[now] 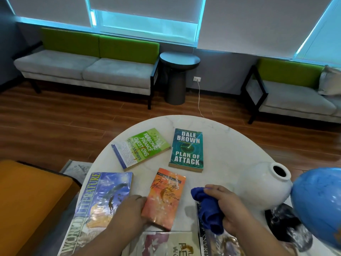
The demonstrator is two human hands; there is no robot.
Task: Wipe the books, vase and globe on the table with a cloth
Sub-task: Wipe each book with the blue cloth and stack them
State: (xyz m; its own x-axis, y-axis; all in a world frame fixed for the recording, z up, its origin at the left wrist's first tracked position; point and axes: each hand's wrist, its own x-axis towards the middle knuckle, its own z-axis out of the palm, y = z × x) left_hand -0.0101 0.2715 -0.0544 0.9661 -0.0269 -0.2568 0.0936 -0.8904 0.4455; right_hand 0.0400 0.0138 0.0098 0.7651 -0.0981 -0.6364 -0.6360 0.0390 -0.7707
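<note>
Nearest my camera, two books are lying at the table's near edge, a pale-covered book (171,243) and a dark-spined book (217,242) beside it, both cut off by the frame; just above them my left hand (129,209) is lying flat, fingers loosely curled around the left edge of the orange book (164,197), touching it, the wrist crossing over the World Literature book (99,204); my right hand (228,209) is closing into a fist around the blue cloth (208,207), which is bunching out above and below the fingers and hanging over the dark-spined book; to the right the white vase (265,183) is standing with its dark mouth facing up, and the blue globe (319,206) is sitting just beside it, seemingly touching its shoulder, above a dark glossy base (287,224); further back on the round white marble table (230,145) the green finance book (142,147) is lying at an angle, and the teal Plan of Attack book (187,150) is resting square beside it, apart; beyond the table a green-backed sofa (83,65) and a round dark side table (177,76) are standing against the wall under the windows.
</note>
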